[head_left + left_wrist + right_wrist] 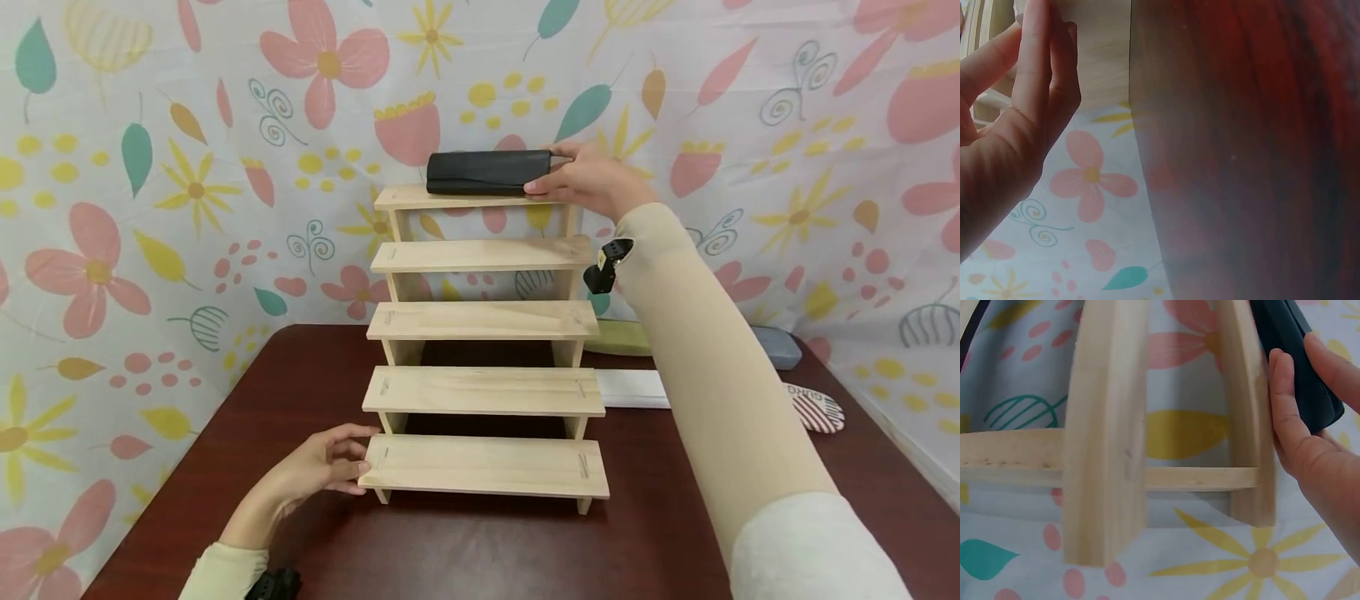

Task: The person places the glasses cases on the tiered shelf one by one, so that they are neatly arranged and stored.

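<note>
A pale wooden stepped rack (pixel 483 392) with several shelves stands on the dark red table. On its top shelf (pixel 397 198) lies a long black case with a flap (pixel 487 172), also in the right wrist view. My right hand (pixel 588 177) grips the case's right end, thumb in front and fingers behind. Down at the bottom shelf (pixel 480 465), my left hand (pixel 322 467) holds the left end between thumb and fingers. The left wrist view shows those fingers (pixel 1035 69) bent at the wood, their tips partly cut off by the frame.
Behind the rack's right side lie an olive-green case (pixel 622 338) and a white box (pixel 633 389). Farther right, partly behind my right arm, are a blue-grey case (pixel 778 347) and a striped, lettered item (pixel 816 408). A flowered cloth (pixel 112 275) hangs behind the table (pixel 480 554).
</note>
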### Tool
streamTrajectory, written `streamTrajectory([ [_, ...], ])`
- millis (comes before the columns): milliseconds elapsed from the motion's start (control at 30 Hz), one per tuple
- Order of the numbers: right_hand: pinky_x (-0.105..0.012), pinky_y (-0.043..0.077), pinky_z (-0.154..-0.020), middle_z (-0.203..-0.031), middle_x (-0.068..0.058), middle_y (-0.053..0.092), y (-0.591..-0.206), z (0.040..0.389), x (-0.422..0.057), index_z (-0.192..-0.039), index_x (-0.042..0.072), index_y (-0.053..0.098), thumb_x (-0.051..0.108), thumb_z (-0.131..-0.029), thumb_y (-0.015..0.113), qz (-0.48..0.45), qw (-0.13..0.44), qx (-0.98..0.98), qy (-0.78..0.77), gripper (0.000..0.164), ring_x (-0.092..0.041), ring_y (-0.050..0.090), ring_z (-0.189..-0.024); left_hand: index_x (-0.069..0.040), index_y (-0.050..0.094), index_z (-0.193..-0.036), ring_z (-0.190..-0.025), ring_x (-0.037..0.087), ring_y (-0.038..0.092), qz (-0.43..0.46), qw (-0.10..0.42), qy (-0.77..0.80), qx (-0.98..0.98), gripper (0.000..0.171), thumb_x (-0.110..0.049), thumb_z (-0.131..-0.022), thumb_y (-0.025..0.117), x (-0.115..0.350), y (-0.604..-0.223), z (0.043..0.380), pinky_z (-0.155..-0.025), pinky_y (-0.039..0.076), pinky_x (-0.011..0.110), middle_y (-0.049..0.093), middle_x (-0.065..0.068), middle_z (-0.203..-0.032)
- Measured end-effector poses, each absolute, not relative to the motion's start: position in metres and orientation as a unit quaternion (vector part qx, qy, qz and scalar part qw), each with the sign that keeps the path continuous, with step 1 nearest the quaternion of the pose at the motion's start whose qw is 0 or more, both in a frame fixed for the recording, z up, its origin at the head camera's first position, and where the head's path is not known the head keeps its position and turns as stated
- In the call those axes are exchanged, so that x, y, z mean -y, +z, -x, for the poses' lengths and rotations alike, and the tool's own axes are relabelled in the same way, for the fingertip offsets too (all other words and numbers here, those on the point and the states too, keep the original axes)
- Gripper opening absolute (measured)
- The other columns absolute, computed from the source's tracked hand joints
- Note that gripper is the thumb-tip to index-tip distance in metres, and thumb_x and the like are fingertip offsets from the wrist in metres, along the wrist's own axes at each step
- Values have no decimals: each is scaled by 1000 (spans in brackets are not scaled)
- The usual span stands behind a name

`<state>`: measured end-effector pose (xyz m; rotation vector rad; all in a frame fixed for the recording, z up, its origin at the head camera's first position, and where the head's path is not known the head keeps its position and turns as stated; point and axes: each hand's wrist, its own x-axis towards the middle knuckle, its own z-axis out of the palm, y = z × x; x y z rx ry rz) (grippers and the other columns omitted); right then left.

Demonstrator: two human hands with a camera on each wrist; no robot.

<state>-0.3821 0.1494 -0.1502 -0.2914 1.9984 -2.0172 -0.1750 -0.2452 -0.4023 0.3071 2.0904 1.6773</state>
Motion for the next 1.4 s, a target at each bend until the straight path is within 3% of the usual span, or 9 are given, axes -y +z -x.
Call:
streamTrajectory([
  [233, -30, 50, -96, -155, -12, 22, -148, 386, -150, -153, 21, 24, -12, -82, 68, 83, 164, -691, -699, 90, -26, 41, -131, 8, 37, -140, -89, 26, 64, -106, 221, 605, -757, 58, -7, -91, 66, 241, -397, 176, -75, 59, 44, 58, 18, -105],
  [433, -28, 48, -98, -159, -7, 13, -145, 386, -148, -155, 25, 13, -7, -84, 67, 88, 168, -719, -668, 94, -21, 39, -133, 8, 38, -139, -89, 26, 64, -102, 222, 604, -758, 57, -6, -91, 66, 243, -398, 177, -75, 59, 44, 58, 18, -106],
  [600, -26, 43, -103, -159, -7, 15, -144, 388, -146, -155, 22, 9, 4, -88, 67, 83, 134, -769, -620, 90, -18, 42, -133, 8, 38, -139, -88, 26, 64, -104, 224, 605, -757, 57, -6, -91, 65, 242, -399, 177, -75, 59, 44, 58, 18, -106],
  [900, -26, 37, -108, -155, -9, 29, -155, 389, -148, -154, 21, 19, 15, -88, 70, 68, 67, -828, -553, 83, -17, 40, -135, 8, 37, -141, -89, 26, 64, -98, 226, 606, -756, 57, -5, -92, 64, 240, -398, 178, -74, 59, 43, 58, 18, -105],
  [1167, -28, 35, -110, -153, -9, 34, -163, 384, -152, -153, 15, 24, 15, -92, 66, 95, 24, -857, -506, 74, -19, 39, -135, 9, 37, -140, -89, 25, 64, -108, 227, 602, -758, 57, -6, -92, 64, 239, -398, 179, -74, 59, 44, 58, 18, -106],
  [1400, -33, 35, -111, -152, -11, 34, -162, 377, -169, -153, 18, 26, 21, -92, 66, 111, -3, -863, -492, 73, -24, 38, -135, 8, 37, -140, -89, 26, 64, -110, 232, 595, -761, 58, -8, -92, 66, 239, -398, 181, -75, 59, 43, 57, 18, -105],
])
